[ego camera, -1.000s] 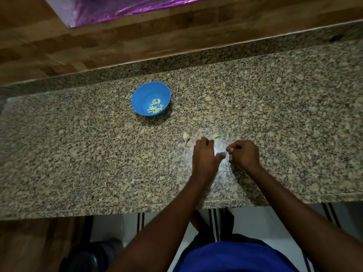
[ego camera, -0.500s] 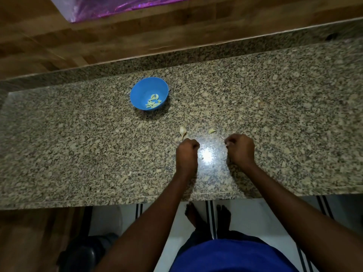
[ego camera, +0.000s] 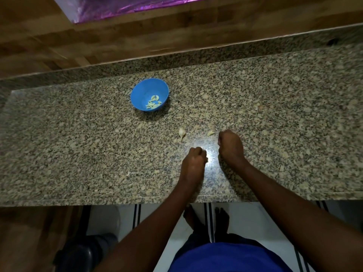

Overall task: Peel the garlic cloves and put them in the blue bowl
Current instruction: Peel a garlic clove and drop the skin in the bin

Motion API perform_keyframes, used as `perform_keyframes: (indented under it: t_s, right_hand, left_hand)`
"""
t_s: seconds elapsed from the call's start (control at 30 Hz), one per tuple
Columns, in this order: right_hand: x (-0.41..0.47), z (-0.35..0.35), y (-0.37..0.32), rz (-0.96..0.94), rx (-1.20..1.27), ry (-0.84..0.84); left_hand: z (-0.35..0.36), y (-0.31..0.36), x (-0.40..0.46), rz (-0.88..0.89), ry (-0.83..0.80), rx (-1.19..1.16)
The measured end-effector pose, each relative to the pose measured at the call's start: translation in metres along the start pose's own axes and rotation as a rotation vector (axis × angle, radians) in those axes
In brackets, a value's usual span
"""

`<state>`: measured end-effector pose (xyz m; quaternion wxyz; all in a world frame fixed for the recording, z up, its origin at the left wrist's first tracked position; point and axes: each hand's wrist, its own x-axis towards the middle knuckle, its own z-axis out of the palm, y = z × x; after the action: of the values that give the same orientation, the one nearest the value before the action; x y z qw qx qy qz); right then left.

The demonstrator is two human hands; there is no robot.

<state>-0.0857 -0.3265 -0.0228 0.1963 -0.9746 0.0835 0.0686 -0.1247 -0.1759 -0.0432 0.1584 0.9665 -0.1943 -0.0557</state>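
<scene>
Several pale peeled garlic cloves [ego camera: 153,103] are seen lying in the bottom of the blue bowl [ego camera: 141,95], which stands on the speckled granite countertop [ego camera: 78,146] toward its far side and left of the hands; that part of the task is judged to be done. One unpeeled garlic clove [ego camera: 181,132], with its papery tail pointing toward the near edge, is left on the counter between the bowl and the hands, apart from both; a smaller pale piece [ego camera: 210,133] lies just beside the right hand [ego camera: 230,147], and whether it is a clove or a scrap of skin cannot be told.

The left hand [ego camera: 193,161] is curled into a loose fist resting on the counter, with a small pale thing showing at its fingertips; it appears to be pinched there, though what it is cannot be made out. The right hand is likewise curled with the fingers tucked under; whether anything is held in it cannot be told, since the fingertips are turned away from the camera.

The work is judged to be well along but unfinished; at least the one whole clove remains to be peeled and dropped into the bowl, and whatever is in the hands has yet to be carried there.
</scene>
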Motion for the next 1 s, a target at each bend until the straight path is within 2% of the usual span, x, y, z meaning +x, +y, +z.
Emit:
perform_keyframes:
  t_s: [0.07, 0.2, 0.27, 0.43, 0.53, 0.6, 0.63, 0.7, 0.73, 0.77, 0.9, 1.0]
  right_hand:
    - [-0.002, 0.001, -0.001, 0.027, 0.008, -0.025]
    - [-0.005, 0.003, 0.000, 0.213, 0.289, -0.036]
    - [-0.006, 0.002, 0.001, 0.297, 0.393, -0.061]
    - [-0.017, -0.006, 0.001, 0.517, 0.777, -0.212]
    - [-0.025, -0.010, -0.017, 0.633, 1.035, -0.366]
    - [-0.029, -0.009, -0.030, 0.640, 1.071, -0.449]
    - [-0.033, -0.007, -0.037, 0.620, 1.059, -0.482]
    - [-0.042, -0.002, -0.050, 0.593, 1.076, -0.495]
    - [-0.046, 0.001, -0.057, 0.591, 1.090, -0.487]
    - [-0.051, 0.004, -0.065, 0.575, 1.090, -0.487]
    - [-0.078, 0.024, -0.124, 0.457, 1.032, -0.506]
    - [-0.106, 0.050, -0.185, 0.306, 0.940, -0.636]
  left_hand:
    - [0.002, 0.003, -0.006, 0.021, 0.023, 0.073]
    - [0.001, 0.018, -0.022, 0.150, 0.013, 0.169]
    - [0.001, 0.018, -0.023, 0.156, 0.031, 0.144]
    - [-0.008, 0.002, -0.016, -0.148, 0.013, 0.127]
    - [-0.009, -0.010, -0.025, -0.248, 0.047, 0.076]
    - [-0.009, -0.009, -0.034, -0.382, 0.122, -0.203]
    - [-0.012, -0.010, -0.040, -0.501, 0.172, -0.433]
    - [-0.022, -0.016, -0.049, -0.793, 0.235, -1.055]
    - [-0.026, -0.023, -0.054, -0.895, 0.234, -1.329]
    - [-0.031, -0.031, -0.060, -0.947, 0.223, -1.509]
    - [-0.059, -0.082, -0.116, -0.898, 0.357, -1.933]
    - [-0.081, -0.125, -0.186, -0.825, 0.502, -2.099]
